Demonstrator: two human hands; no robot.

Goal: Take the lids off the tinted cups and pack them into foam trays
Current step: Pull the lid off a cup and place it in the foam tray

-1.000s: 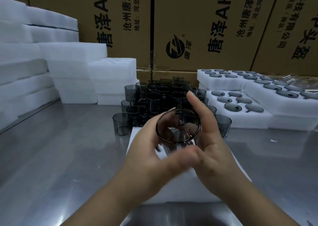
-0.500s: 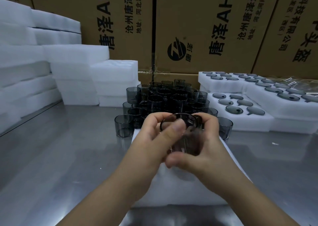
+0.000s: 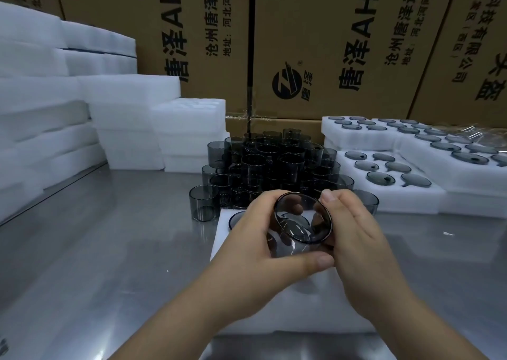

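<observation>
While the left hand (image 3: 255,252) and right hand (image 3: 354,239) grasp it, the tinted cup (image 3: 299,228) is held above the foam tray (image 3: 274,313).
Left hand curls round the cup wall, and right hand grips the rim's right side. The cup is tilted, mouth toward the camera, in front of the stacked cups (image 3: 274,162) on the table (image 3: 109,250).

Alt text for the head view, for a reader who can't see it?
Left hand and right hand hold one tinted cup over a foam tray; a pile of cups and lid-filled trays sit behind on the table.
</observation>
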